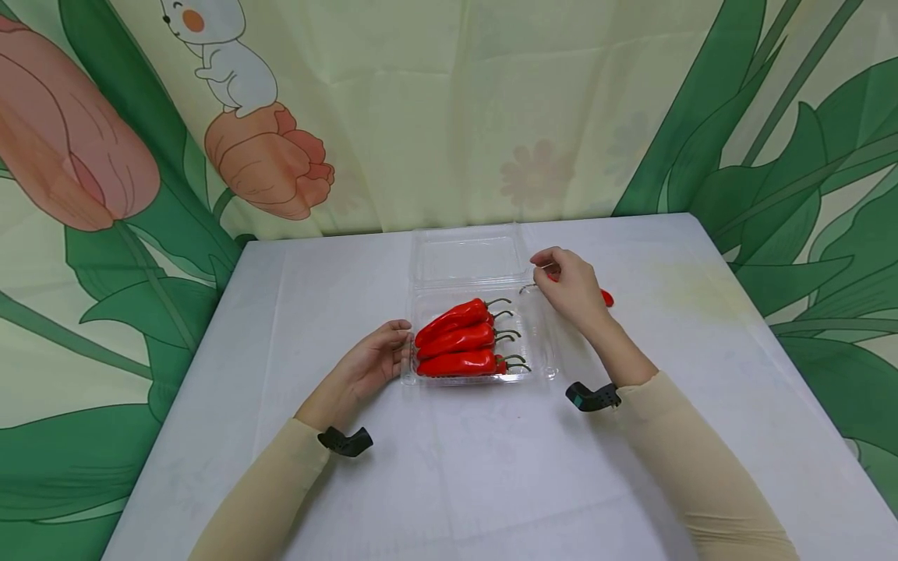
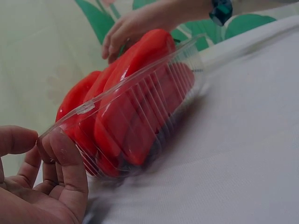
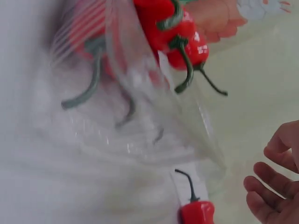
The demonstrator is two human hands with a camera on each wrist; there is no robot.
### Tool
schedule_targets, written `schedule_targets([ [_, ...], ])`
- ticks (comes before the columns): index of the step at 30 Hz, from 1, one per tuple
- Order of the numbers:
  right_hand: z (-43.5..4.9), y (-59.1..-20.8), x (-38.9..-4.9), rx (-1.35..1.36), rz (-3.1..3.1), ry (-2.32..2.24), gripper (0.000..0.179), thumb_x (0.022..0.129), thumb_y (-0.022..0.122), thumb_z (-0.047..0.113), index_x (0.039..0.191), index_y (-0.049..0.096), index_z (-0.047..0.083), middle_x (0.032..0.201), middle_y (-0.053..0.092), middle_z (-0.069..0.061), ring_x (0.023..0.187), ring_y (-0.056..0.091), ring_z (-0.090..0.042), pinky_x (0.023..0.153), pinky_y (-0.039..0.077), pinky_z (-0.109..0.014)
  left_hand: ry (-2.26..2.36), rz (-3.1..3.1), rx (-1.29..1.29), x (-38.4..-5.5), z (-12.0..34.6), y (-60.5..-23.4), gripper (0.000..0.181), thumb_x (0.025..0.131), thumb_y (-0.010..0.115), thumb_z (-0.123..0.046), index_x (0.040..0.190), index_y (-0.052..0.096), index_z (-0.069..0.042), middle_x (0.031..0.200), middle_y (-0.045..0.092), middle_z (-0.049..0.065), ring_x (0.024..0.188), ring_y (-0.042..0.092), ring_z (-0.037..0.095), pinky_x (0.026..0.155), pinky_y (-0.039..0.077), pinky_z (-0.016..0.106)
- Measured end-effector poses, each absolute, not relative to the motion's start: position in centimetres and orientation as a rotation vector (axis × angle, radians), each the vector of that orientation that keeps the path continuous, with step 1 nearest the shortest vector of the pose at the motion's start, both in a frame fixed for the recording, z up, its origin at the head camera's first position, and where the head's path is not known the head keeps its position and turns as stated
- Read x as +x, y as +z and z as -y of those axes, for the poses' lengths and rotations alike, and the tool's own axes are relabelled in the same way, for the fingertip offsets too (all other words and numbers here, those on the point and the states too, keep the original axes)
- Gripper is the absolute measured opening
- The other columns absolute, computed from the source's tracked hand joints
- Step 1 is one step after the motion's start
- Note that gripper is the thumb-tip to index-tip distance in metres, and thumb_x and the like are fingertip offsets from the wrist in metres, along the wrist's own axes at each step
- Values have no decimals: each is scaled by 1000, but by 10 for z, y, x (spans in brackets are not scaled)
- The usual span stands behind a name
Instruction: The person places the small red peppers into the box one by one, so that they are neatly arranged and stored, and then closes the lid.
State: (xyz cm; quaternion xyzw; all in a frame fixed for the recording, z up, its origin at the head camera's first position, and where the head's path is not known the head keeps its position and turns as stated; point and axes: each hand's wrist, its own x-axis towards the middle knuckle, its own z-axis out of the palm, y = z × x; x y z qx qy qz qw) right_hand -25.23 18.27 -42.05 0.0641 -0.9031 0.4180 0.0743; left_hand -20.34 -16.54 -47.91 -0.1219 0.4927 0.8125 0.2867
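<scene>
A clear plastic clamshell box (image 1: 540, 343) stands on the table with its lid folded back. Several glossy red chili peppers (image 1: 459, 340) are stacked in it, their green stems toward the right. At the box's left side, my left hand (image 1: 375, 362) pinches the rim between thumb and fingers, as the left wrist view shows. My right hand (image 1: 570, 287) is over another red pepper (image 1: 607, 298), which lies right of the box and is mostly hidden in the head view. In the right wrist view, the fingers are loosely bent, apart from that pepper (image 3: 198, 213), holding nothing.
The transparent lid (image 1: 466, 257) lies toward the back of the table. A white cloth covers the table (image 1: 449, 475). Behind its far edge hangs a curtain (image 1: 421, 117) printed with flowers and leaves. Both wrists wear black bands.
</scene>
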Motion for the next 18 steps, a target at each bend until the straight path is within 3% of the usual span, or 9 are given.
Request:
schedule_targets([
  [9,-210,-432,-260,78,2908,1040,36,99,55,17,130,60,0,130,57,-24,119,57,-41,103,49,-56,2169,-1303,-345,-204,165,-479,16,108,49,-14,123,47,-17,95,63,-3,78,59,11,70,54,19],
  [18,-226,-445,-267,120,3074,885,43,95,69,11,134,57,0,138,52,-28,125,51,-45,107,48,-58,2158,-1295,-318,-204,166,-477,17,107,49,-14,123,45,-17,94,63,-3,78,60,12,70,53,19],
])
